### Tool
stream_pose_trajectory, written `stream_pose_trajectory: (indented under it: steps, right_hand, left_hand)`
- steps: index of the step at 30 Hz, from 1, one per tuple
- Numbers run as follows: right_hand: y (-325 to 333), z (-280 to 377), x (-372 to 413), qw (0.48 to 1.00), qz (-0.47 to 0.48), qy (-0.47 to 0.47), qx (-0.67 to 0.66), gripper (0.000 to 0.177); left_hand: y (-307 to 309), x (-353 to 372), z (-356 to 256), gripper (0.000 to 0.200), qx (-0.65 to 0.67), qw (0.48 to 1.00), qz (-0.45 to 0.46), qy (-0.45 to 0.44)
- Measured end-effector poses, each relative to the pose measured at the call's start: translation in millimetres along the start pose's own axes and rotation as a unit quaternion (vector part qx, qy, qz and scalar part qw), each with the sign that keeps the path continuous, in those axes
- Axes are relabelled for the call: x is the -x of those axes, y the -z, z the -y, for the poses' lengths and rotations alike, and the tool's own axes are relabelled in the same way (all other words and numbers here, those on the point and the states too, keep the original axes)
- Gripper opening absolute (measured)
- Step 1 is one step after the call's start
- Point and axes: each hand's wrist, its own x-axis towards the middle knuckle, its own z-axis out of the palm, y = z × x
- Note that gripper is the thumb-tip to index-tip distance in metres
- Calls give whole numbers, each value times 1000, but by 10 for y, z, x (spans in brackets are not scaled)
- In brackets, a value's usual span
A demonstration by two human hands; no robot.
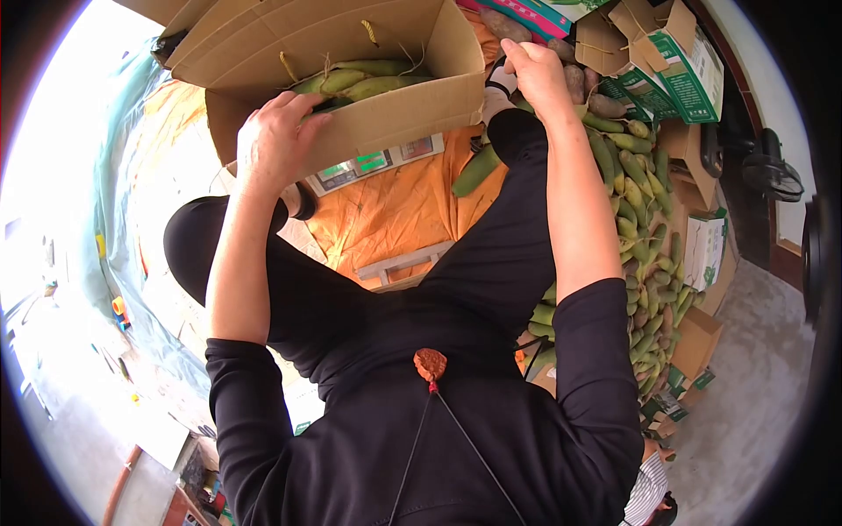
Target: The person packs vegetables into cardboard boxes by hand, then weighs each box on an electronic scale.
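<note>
My left hand (276, 140) grips the near rim of an open cardboard box (395, 110) that holds several green corn ears (368, 79) in their husks. The box stands on a flat scale (373, 163) with green displays. My right hand (535, 74) reaches past the box's right corner, fingers curled over brown tubers (583, 83) at the top of a pile. Its palm is hidden, so whether it holds one is unclear. Both sleeves are black and pushed up the forearms.
A long heap of green corn ears (640, 219) runs down the right side. Green-and-white cartons (688, 66) and folded cardboard (697, 342) stand beyond it. An orange cloth (395, 215) lies under the scale. A black fan (772, 167) stands at the far right.
</note>
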Motion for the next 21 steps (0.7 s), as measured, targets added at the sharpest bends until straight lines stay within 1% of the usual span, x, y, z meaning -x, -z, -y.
stream_pose_trajectory:
  steps: [2,4,8,11,13,14,16,17,21]
  right_hand:
    - [-16,25,3,1000,6,10,12,42]
    - [-10,64,8,998,43,-13,44,43]
    - [4,106,54,997,56,-9,44,42]
    - [2,-12,61,996,83,-28,36,37]
    - [-19,-127,55,984,129,-45,118,31]
    - [-23,-98,76,984,129,-46,118,31]
    - [-61,-46,146,942,263,-143,150,23]
    - [-78,76,196,930,278,-155,183,20]
    - [-97,-3,116,925,302,-139,183,22]
  left_hand:
    - [-19,3,31,26,3,1000,1,1]
    - [-37,5,66,26,8,1000,-2,1]
    - [-11,10,54,26,9,1000,-2,0]
    - [23,15,26,25,3,1000,1,10]
    - [23,15,22,24,7,1000,-4,9]
    - [7,13,34,24,7,1000,-4,9]
    - [-30,3,72,23,19,1000,-13,-1]
    - [-19,2,57,23,19,1000,-13,-1]
    - [37,14,11,23,10,1000,-13,3]
